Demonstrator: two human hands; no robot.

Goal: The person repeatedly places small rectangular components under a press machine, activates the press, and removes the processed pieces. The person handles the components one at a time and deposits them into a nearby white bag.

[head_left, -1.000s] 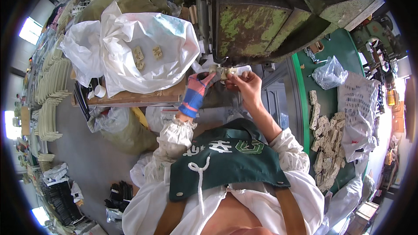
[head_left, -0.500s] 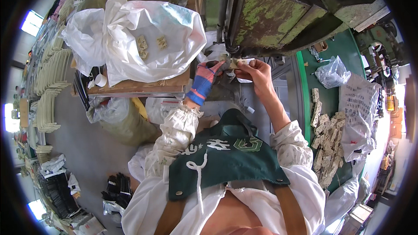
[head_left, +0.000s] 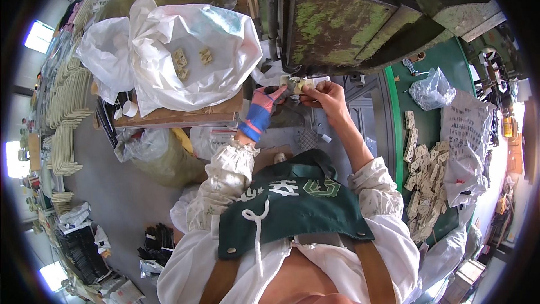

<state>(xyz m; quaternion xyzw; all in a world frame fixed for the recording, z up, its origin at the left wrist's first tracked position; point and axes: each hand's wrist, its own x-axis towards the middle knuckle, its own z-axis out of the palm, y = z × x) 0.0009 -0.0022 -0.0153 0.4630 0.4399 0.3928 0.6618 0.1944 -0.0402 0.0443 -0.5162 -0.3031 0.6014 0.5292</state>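
My left hand (head_left: 269,103) wears a red and blue work glove and pinches one end of a small pale metal piece (head_left: 296,84). My right hand (head_left: 327,94) is bare and grips the other end of the same piece. Both hands hold it up just under the front of a big green, rust-stained press machine (head_left: 360,19). A dark green apron (head_left: 292,205) covers my chest below the arms.
A large white plastic sack (head_left: 185,56) with a few pale pieces on it lies on a wooden bench (head_left: 180,117) to the left. A green table (head_left: 424,124) to the right carries several pale flat pieces (head_left: 423,174), a clear bag (head_left: 432,90) and papers. Black gloves (head_left: 157,242) lie on the floor.
Both hands have lifted the small piece upward and closer to the machine's front. The view has also shifted a little downward.
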